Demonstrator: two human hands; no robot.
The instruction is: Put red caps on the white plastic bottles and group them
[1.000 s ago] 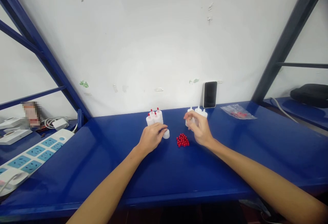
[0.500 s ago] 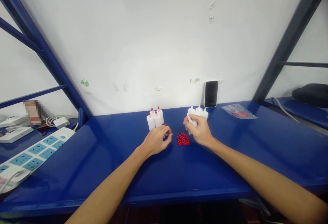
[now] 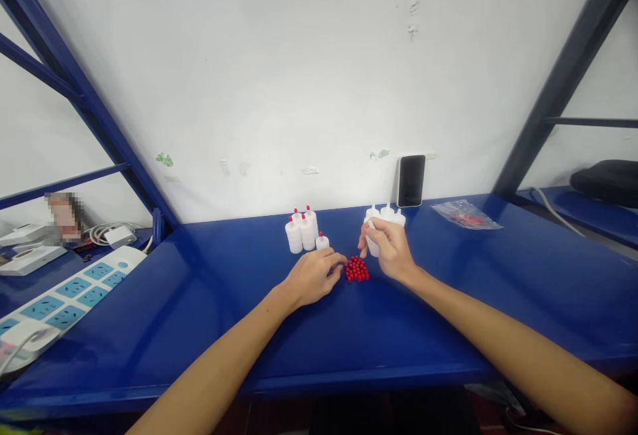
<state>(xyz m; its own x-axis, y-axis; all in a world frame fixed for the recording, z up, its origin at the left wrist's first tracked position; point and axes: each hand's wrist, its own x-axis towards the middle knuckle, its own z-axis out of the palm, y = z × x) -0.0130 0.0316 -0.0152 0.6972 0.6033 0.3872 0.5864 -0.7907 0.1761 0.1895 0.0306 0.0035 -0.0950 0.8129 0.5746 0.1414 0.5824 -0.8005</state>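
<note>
My right hand (image 3: pixel 391 247) is closed around a white squeeze bottle (image 3: pixel 373 246), which stands nearly upright with its bare nozzle at the fingers. My left hand (image 3: pixel 318 275) is low over the table at the left edge of a pile of small red caps (image 3: pixel 357 269). Its thumb and forefinger are a little apart, with nothing visible between them. Just behind that hand stands a white bottle with a red cap (image 3: pixel 322 242). Farther back left is a group of several red-capped bottles (image 3: pixel 302 230). Uncapped white bottles (image 3: pixel 387 212) stand behind my right hand, partly hidden by it.
A phone-like device with a dark screen (image 3: pixel 411 181) leans against the wall. A clear plastic bag (image 3: pixel 467 215) with red pieces lies on the blue table (image 3: pixel 209 329) to the right. A power strip (image 3: pixel 74 295) runs along the left side, and blue metal posts frame both sides.
My left hand has left the red-capped bottle and moved right to the red caps. The bottle in my right hand has gone from tilted to nearly upright.
</note>
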